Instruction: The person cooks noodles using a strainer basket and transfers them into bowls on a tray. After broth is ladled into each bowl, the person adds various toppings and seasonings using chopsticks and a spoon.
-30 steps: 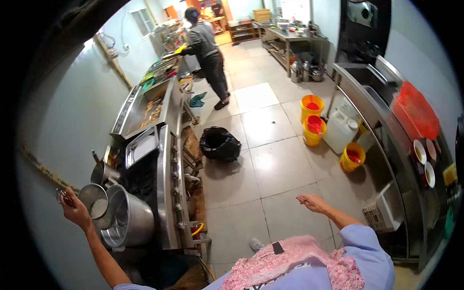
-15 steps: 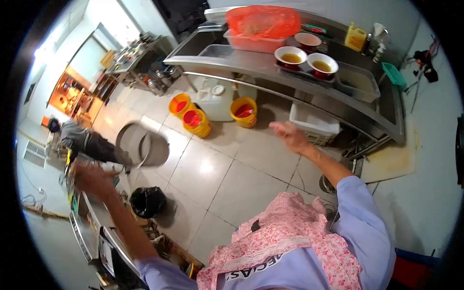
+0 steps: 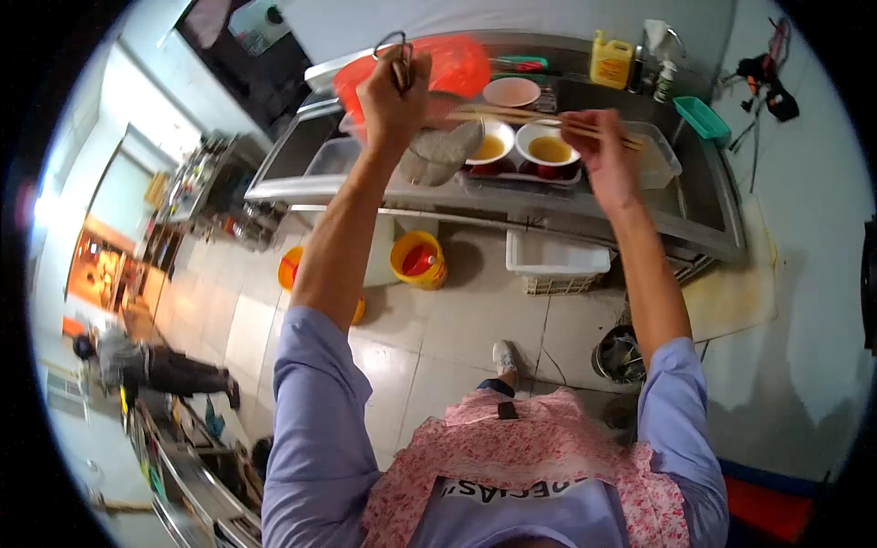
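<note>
My left hand (image 3: 397, 99) is closed around the handle of a mesh strainer (image 3: 438, 160), with a metal hook showing above the fist. The deep basket is tilted beside the nearer bowls, and I cannot make out what pale stuff is in it. My right hand (image 3: 606, 157) holds a pair of long wooden chopsticks (image 3: 521, 115) that point left, over the bowls and toward the basket. Below them, a left bowl (image 3: 491, 144) and a right bowl (image 3: 549, 149), white inside and dark red outside, hold yellowish broth. Another bowl (image 3: 512, 92) stands behind them.
A steel sink counter (image 3: 406, 194) runs across in front of me. Red plastic bag (image 3: 461, 64), yellow jug (image 3: 610, 60) and green basket (image 3: 702, 119) are on it. Yellow buckets (image 3: 422, 265) and a white bin (image 3: 557, 253) stand below. Another person (image 3: 151, 365) is at far left.
My view has turned toward the counter. The left hand has swung the strainer from the left over to the bowls. My right hand, with no chopsticks visible before, now holds them.
</note>
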A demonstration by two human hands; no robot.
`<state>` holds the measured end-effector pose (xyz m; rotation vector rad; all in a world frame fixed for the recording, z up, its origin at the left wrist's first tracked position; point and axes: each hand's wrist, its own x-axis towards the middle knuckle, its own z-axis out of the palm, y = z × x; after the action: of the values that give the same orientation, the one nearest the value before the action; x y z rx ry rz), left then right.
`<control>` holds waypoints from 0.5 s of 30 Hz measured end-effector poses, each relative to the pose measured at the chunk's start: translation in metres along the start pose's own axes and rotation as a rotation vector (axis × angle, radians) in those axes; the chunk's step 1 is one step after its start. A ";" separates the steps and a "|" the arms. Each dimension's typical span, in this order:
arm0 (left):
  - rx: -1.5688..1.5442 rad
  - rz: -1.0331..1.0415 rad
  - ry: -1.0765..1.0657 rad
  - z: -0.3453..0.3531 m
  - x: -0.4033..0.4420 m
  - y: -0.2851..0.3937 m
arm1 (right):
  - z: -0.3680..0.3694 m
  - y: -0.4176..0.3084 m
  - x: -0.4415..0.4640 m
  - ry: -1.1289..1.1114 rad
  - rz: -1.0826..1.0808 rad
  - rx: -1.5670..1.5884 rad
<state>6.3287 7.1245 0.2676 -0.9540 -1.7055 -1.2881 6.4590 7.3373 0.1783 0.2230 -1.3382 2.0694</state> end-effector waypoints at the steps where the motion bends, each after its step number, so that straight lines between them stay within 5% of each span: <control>1: -0.007 0.026 -0.045 0.017 0.006 -0.011 | 0.012 0.008 0.012 -0.023 -0.033 -0.109; 7: -0.003 0.096 -0.362 0.086 0.017 -0.069 | 0.016 0.135 0.092 -0.228 0.098 -0.385; 10: -0.039 0.133 -0.431 0.113 0.014 -0.098 | 0.001 0.182 0.095 -0.061 0.036 -0.468; 15: -0.077 0.075 -0.517 0.145 0.020 -0.136 | -0.029 0.193 0.115 0.163 0.224 -0.240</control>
<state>6.1777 7.2401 0.2062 -1.4782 -1.9868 -1.1250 6.2596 7.3603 0.0737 -0.2041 -1.5497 2.0306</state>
